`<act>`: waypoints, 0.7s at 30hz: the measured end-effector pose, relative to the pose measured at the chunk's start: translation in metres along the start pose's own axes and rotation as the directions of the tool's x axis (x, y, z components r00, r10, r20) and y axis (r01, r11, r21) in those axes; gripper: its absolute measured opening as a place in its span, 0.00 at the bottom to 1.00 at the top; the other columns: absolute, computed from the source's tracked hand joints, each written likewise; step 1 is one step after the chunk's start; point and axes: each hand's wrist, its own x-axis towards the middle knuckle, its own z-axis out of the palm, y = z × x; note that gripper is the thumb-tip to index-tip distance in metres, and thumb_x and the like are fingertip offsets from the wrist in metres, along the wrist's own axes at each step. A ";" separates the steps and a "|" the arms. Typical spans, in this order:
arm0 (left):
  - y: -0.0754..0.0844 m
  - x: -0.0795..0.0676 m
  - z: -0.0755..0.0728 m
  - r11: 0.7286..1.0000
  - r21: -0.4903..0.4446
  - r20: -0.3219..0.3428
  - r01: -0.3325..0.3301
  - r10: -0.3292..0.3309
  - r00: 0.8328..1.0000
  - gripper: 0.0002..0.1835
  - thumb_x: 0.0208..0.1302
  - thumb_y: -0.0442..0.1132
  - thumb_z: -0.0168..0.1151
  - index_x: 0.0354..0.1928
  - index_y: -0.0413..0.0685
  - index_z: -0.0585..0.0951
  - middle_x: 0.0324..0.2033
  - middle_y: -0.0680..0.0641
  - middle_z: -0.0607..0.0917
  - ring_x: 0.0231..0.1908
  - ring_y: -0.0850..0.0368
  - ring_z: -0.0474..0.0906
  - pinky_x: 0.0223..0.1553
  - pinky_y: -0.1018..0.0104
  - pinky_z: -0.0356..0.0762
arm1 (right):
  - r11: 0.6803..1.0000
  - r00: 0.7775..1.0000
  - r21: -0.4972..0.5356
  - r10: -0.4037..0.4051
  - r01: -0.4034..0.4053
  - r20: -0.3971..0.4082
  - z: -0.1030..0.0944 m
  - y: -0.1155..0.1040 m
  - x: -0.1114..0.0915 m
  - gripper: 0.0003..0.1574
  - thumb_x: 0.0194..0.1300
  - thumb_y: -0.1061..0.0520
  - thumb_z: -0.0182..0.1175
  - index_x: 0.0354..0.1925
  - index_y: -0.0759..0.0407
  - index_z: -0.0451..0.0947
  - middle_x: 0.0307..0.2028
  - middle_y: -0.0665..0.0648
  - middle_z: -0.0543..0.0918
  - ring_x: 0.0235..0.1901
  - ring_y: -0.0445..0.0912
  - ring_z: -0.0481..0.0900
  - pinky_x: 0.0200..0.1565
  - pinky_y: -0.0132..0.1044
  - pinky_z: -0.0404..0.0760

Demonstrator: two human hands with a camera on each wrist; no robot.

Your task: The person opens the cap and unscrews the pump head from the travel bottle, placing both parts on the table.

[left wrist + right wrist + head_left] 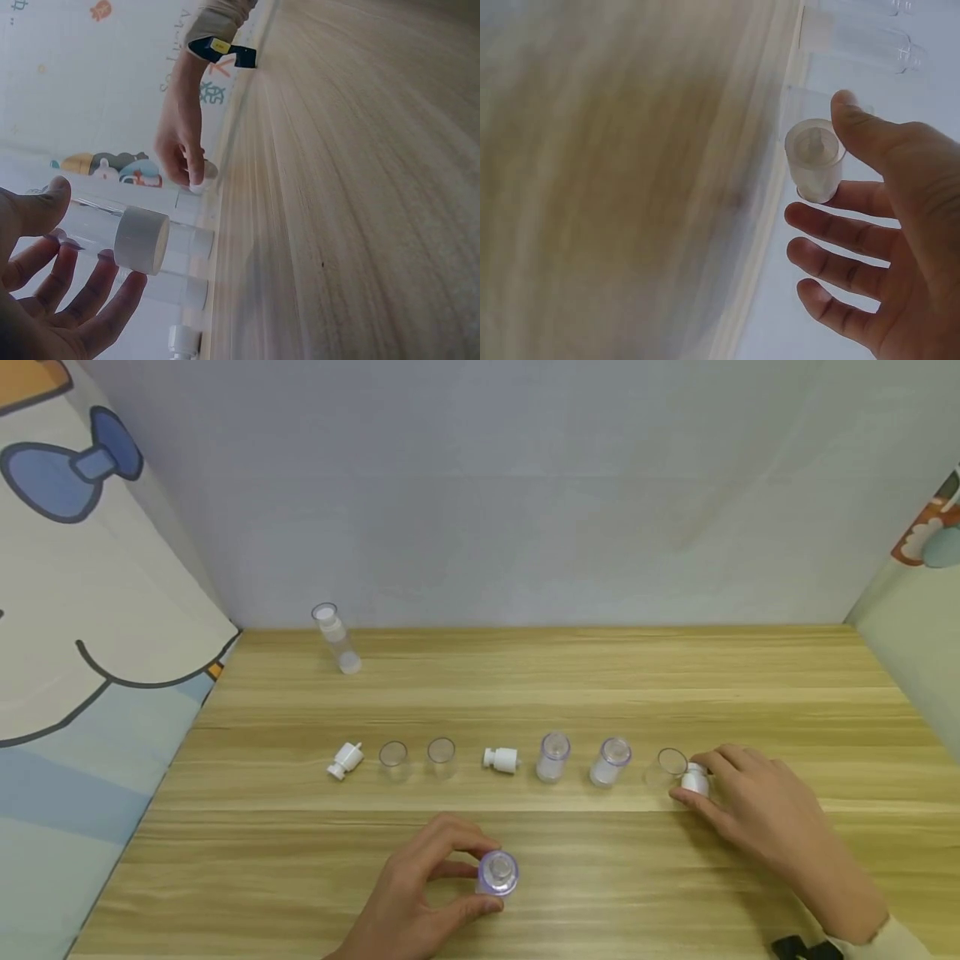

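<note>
My left hand (pixel 427 889) holds a transparent bottle (pixel 498 872) between thumb and fingers, near the table's front middle. In the left wrist view the bottle's white base band (pixel 142 238) faces away from the palm. Over on the right, my right hand (pixel 761 806) pinches a small white pump head (pixel 695 779) between thumb and forefinger. Seen from the right wrist, the pump head's hollow end (pixel 815 154) shows a stem inside, and the other fingers stand apart from it. Just left of the pump head stands a transparent cap (pixel 672 763).
Two transparent bottles with white bases, one bottle (pixel 553 757) and another bottle (pixel 611 762), stand mid-table. Left of them lies a white pump head (pixel 501 760), then two transparent caps (pixel 441 755) and another pump head (pixel 346 761). A capped bottle (pixel 337 639) stands at the back left.
</note>
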 end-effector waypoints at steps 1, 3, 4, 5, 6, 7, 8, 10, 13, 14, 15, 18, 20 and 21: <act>0.000 0.000 0.000 1.000 0.002 0.001 -0.012 0.012 1.000 0.24 0.56 0.30 0.78 0.55 0.48 0.81 0.50 0.47 0.83 0.51 0.63 0.82 0.48 0.63 0.90 | 1.000 1.000 -0.005 0.000 0.000 0.007 0.000 0.000 0.000 0.28 0.60 0.40 0.75 0.46 0.60 0.86 0.42 0.60 0.88 0.43 0.60 0.86 0.40 0.61 0.83; 0.000 0.001 0.000 0.999 0.007 0.001 -0.035 0.035 0.999 0.24 0.57 0.30 0.78 0.55 0.47 0.81 0.49 0.45 0.83 0.51 0.62 0.83 0.48 0.63 0.90 | 1.000 1.000 -0.008 0.006 -0.005 0.026 0.001 0.000 0.001 0.27 0.60 0.41 0.76 0.47 0.60 0.86 0.43 0.60 0.88 0.44 0.60 0.86 0.41 0.61 0.83; 0.000 0.001 0.000 0.999 0.009 0.001 -0.044 0.044 0.999 0.24 0.57 0.30 0.77 0.55 0.46 0.81 0.49 0.45 0.83 0.51 0.62 0.83 0.48 0.63 0.90 | 1.000 0.999 -0.010 0.010 -0.010 0.040 0.001 0.000 0.001 0.28 0.60 0.41 0.75 0.48 0.60 0.86 0.44 0.60 0.88 0.44 0.60 0.86 0.42 0.61 0.83; 0.000 0.001 0.001 0.999 0.010 0.001 -0.049 0.049 0.999 0.24 0.57 0.30 0.77 0.55 0.46 0.80 0.49 0.45 0.83 0.51 0.62 0.83 0.48 0.63 0.90 | 1.000 0.999 -0.014 0.014 -0.013 0.050 0.001 -0.001 0.002 0.28 0.60 0.41 0.75 0.48 0.60 0.86 0.44 0.60 0.88 0.45 0.60 0.86 0.42 0.61 0.83; 0.000 0.001 0.001 0.999 0.009 0.002 -0.048 0.048 0.999 0.24 0.57 0.29 0.77 0.55 0.46 0.80 0.49 0.45 0.83 0.51 0.62 0.83 0.48 0.63 0.90 | 1.000 0.998 -0.015 0.018 -0.017 0.063 0.001 -0.001 0.002 0.28 0.60 0.41 0.75 0.49 0.60 0.86 0.44 0.61 0.88 0.45 0.60 0.86 0.42 0.61 0.83; 0.000 0.001 0.001 0.999 0.008 0.002 -0.044 0.044 0.999 0.24 0.57 0.29 0.78 0.55 0.46 0.81 0.49 0.45 0.83 0.51 0.62 0.83 0.48 0.63 0.90 | 1.000 0.997 -0.015 0.024 -0.023 0.076 0.002 -0.001 0.003 0.29 0.61 0.41 0.75 0.50 0.60 0.86 0.45 0.61 0.88 0.46 0.61 0.86 0.43 0.62 0.83; 0.000 0.001 0.001 0.999 0.005 0.003 -0.035 0.035 0.999 0.24 0.56 0.29 0.78 0.55 0.47 0.81 0.49 0.46 0.83 0.51 0.62 0.83 0.48 0.63 0.90 | 0.999 0.996 -0.012 0.031 -0.030 0.086 0.002 -0.001 0.003 0.29 0.61 0.41 0.75 0.50 0.60 0.86 0.45 0.61 0.88 0.46 0.61 0.86 0.43 0.62 0.83; 0.001 0.001 0.000 1.000 0.001 0.005 -0.017 0.017 1.000 0.25 0.56 0.29 0.78 0.55 0.48 0.81 0.50 0.47 0.83 0.52 0.63 0.82 0.48 0.63 0.90 | 0.999 0.995 -0.010 0.034 -0.033 0.098 0.002 -0.002 0.004 0.30 0.62 0.40 0.75 0.51 0.61 0.85 0.46 0.61 0.88 0.46 0.60 0.86 0.43 0.61 0.83; 0.000 0.002 0.000 0.999 0.008 0.007 -0.039 0.039 0.999 0.25 0.56 0.29 0.78 0.55 0.46 0.80 0.50 0.46 0.83 0.51 0.62 0.83 0.48 0.63 0.90 | 0.999 0.994 -0.010 0.031 -0.030 0.104 0.003 -0.002 0.004 0.31 0.62 0.40 0.74 0.52 0.61 0.85 0.45 0.60 0.88 0.44 0.59 0.86 0.41 0.60 0.84; 0.000 0.002 0.000 0.999 0.011 0.007 -0.053 0.053 0.999 0.24 0.57 0.29 0.78 0.55 0.46 0.80 0.49 0.45 0.83 0.51 0.62 0.83 0.47 0.63 0.90 | 1.000 0.994 -0.011 0.030 -0.029 0.104 0.003 -0.002 0.004 0.31 0.62 0.40 0.74 0.53 0.61 0.85 0.45 0.60 0.88 0.44 0.59 0.86 0.41 0.59 0.84; -0.001 0.002 0.000 0.998 0.015 0.007 -0.066 0.066 0.998 0.24 0.57 0.29 0.77 0.55 0.45 0.80 0.49 0.45 0.83 0.51 0.61 0.83 0.47 0.63 0.90 | 1.000 0.994 -0.011 0.028 -0.027 0.105 0.003 -0.002 0.004 0.31 0.62 0.40 0.74 0.53 0.61 0.85 0.45 0.60 0.88 0.44 0.59 0.86 0.40 0.59 0.84; -0.002 0.002 0.000 0.996 0.021 0.006 -0.092 0.092 0.996 0.24 0.58 0.30 0.77 0.56 0.43 0.80 0.49 0.43 0.83 0.51 0.60 0.83 0.47 0.63 0.90 | 1.000 0.995 -0.013 0.025 -0.023 0.097 0.002 -0.002 0.003 0.32 0.63 0.40 0.74 0.55 0.61 0.84 0.46 0.61 0.88 0.44 0.59 0.86 0.40 0.59 0.84; -0.002 0.002 0.000 0.995 0.022 0.006 -0.097 0.097 0.995 0.24 0.57 0.29 0.77 0.56 0.43 0.80 0.49 0.43 0.83 0.51 0.60 0.83 0.47 0.63 0.90 | 1.000 0.995 -0.012 0.024 -0.023 0.099 0.002 -0.002 0.003 0.33 0.63 0.40 0.73 0.56 0.61 0.83 0.47 0.62 0.88 0.45 0.61 0.86 0.41 0.60 0.84; -0.002 0.002 0.000 0.995 0.021 0.006 -0.096 0.096 0.995 0.24 0.57 0.29 0.77 0.56 0.43 0.80 0.49 0.43 0.83 0.51 0.60 0.83 0.47 0.63 0.90 | 1.000 0.995 -0.013 0.022 -0.021 0.096 0.001 -0.002 0.003 0.33 0.63 0.40 0.73 0.56 0.61 0.83 0.47 0.62 0.88 0.45 0.61 0.86 0.41 0.61 0.84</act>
